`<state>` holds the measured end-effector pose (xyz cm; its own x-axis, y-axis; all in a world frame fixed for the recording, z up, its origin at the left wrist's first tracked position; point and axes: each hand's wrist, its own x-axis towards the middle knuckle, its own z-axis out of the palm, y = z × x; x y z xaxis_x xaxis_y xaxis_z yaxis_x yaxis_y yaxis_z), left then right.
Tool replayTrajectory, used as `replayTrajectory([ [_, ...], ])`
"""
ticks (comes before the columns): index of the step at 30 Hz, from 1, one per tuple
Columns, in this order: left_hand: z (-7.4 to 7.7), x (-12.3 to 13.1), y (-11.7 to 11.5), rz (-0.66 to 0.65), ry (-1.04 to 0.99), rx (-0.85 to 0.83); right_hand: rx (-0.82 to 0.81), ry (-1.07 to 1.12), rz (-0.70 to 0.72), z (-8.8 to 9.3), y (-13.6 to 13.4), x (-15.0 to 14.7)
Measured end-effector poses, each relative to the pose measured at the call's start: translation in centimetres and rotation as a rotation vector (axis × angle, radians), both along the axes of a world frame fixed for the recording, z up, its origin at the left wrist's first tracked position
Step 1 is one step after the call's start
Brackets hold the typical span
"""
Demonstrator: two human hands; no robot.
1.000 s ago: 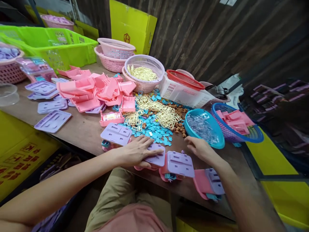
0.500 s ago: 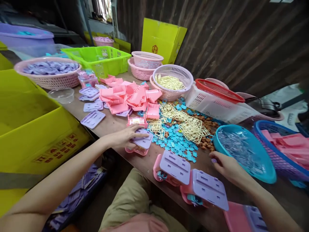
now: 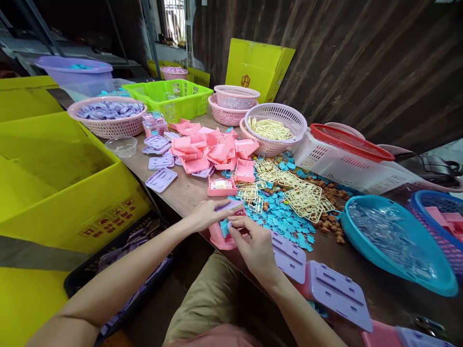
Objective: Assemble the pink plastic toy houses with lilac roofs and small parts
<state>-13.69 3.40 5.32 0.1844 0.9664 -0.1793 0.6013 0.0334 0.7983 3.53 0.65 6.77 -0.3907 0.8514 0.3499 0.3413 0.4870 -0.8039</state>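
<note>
At the near table edge, my left hand (image 3: pixel 207 215) is closed over the top of a pink and purple plastic toy case (image 3: pixel 223 242). My right hand (image 3: pixel 256 248) pinches at a small turquoise plastic piece (image 3: pixel 224 228) on the near side of that case. My fingers partly hide the piece, so its fit against the case is unclear. To the right, partly behind my right forearm, similar cases with purple lids (image 3: pixel 336 294) stand in a row. Just beyond my left hand lies an open pink tray (image 3: pixel 221 186) with something pale inside.
Pink plastic parts (image 3: pixel 197 147) are heaped behind, beside purple lids (image 3: pixel 161 180). Turquoise bits (image 3: pixel 289 226), cream frames (image 3: pixel 307 200) and brown pieces (image 3: pixel 330 221) spread across the middle. A turquoise basin (image 3: pixel 401 255) of clear parts stands right; a yellow carton (image 3: pixel 72 178) stands left.
My right hand has come left from beside the turquoise basin to the case under my left hand. The case is now turned, with a turquoise piece showing. The camera view has shifted.
</note>
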Motion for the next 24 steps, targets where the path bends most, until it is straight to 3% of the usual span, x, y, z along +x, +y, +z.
replayTrajectory([
  [4, 0.0, -0.1, -0.3, 0.032, -0.040, -0.002, 0.096, 0.009, -0.056, -1.1, -0.1, -1.1],
  [9, 0.4, -0.1, -0.6, 0.049, -0.057, 0.004, -0.017, 0.002, -0.093, -1.0, 0.1, -0.6],
  [17, 0.2, 0.0, -0.5, 0.039, -0.072, 0.021, -0.059, -0.199, -0.079, -0.3, 0.8, 0.2],
  [24, 0.3, 0.2, -0.2, 0.003, -0.006, 0.037, 0.178, -0.373, 0.004, -0.1, 0.6, 0.6],
])
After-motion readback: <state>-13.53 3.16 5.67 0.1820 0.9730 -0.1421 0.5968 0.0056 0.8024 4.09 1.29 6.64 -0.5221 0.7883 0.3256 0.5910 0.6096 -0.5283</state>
